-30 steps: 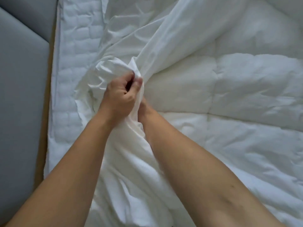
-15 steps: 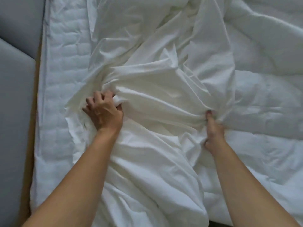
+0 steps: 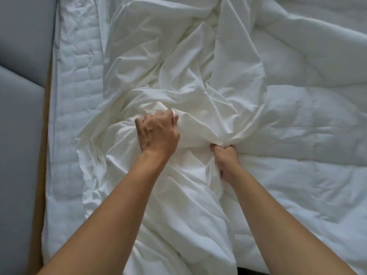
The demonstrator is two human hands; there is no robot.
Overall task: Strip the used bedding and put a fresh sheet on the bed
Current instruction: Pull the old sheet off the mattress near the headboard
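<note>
A crumpled white sheet [image 3: 178, 76] lies bunched across the middle of the bed. My left hand [image 3: 158, 133] grips a raised fold of it, fingers curled into the cloth. My right hand [image 3: 226, 159] grips another gathered fold a little lower and to the right; its fingers are partly buried in the fabric. Under the sheet on the right lies a puffy white duvet [image 3: 307, 135]. The quilted white mattress [image 3: 75, 96] shows bare along the left side.
A grey padded headboard or wall panel [image 3: 19, 116] runs down the left edge, with a thin brown strip of bed frame [image 3: 44, 155] between it and the mattress. Both my forearms reach in from the bottom of the view.
My hands spread apart from one bunched grip, then came closer again. The left hand has moved right to a new fold, and the right hand has closed on gathered cloth.
</note>
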